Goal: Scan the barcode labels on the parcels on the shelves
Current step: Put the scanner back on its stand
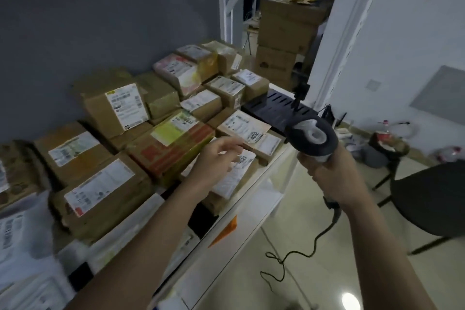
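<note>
Over the shelf, the right hand grips the scanner while the left hand hovers loosely open above a parcel. Aimed off the label, it may misread, or its cable could snag.

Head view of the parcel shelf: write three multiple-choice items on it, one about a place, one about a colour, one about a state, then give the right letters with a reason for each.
1. Where is the black handheld barcode scanner?
A. Lying on the shelf
B. In the right hand, off the shelf's end
C. On the black chair

2. What colour is the slotted tray at the shelf's far end?
A. Black
B. White
C. Orange

3. What is the left hand doing?
A. Gripping the scanner cable
B. Clenched around a lifted carton
C. Reaching with loose fingers over a labelled brown cardboard parcel

Answers:
1 B: the right hand's fingers curl round the scanner's grip, with floor below.
2 A: the tray is dark against the white shelf edge.
3 C: its fingers are loosely spread and hold nothing, above the parcel's white label.
</note>
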